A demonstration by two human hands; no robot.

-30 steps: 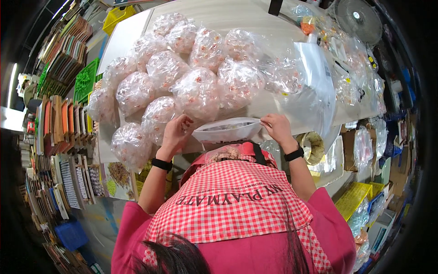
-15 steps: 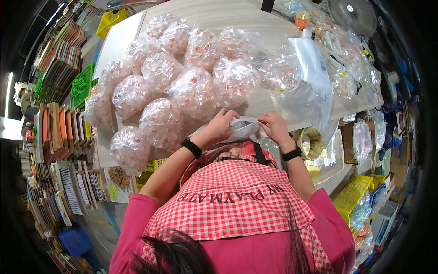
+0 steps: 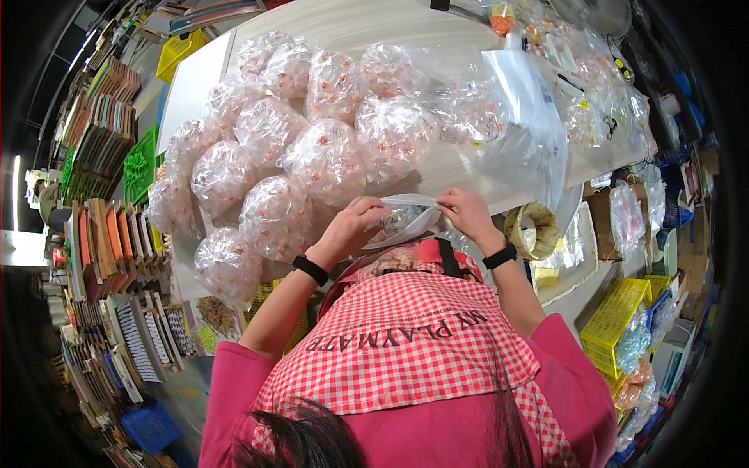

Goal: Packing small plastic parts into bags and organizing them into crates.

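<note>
A clear plastic bag (image 3: 412, 228) is stretched between my hands at the near table edge, its whitish mouth spread open toward me. My left hand (image 3: 353, 228) is closed with bent fingers on the left side of the bag's mouth. On the other side, my right hand (image 3: 468, 217) pinches the rim between thumb and fingers. Something small with dark marks shows through the bag, too unclear to name. Just beyond my hands, several puffed clear bags (image 3: 326, 160) with small red-and-white pieces inside crowd the left half of the table (image 3: 460, 175).
Flat plastic bags (image 3: 524, 109) lie stacked right of the filled ones. Further right are loose clear packets (image 3: 589, 117) and a fan (image 3: 597, 14). A tape roll (image 3: 530, 231) sits by my right wrist. Yellow crates (image 3: 616, 312) stand at lower right; racked boards (image 3: 117, 242) line the left.
The bag's mouth has opened wider between my hands. My left hand has shifted left and its fingers have lowered; my right hand keeps its pinch. The whole view has shifted slightly.
</note>
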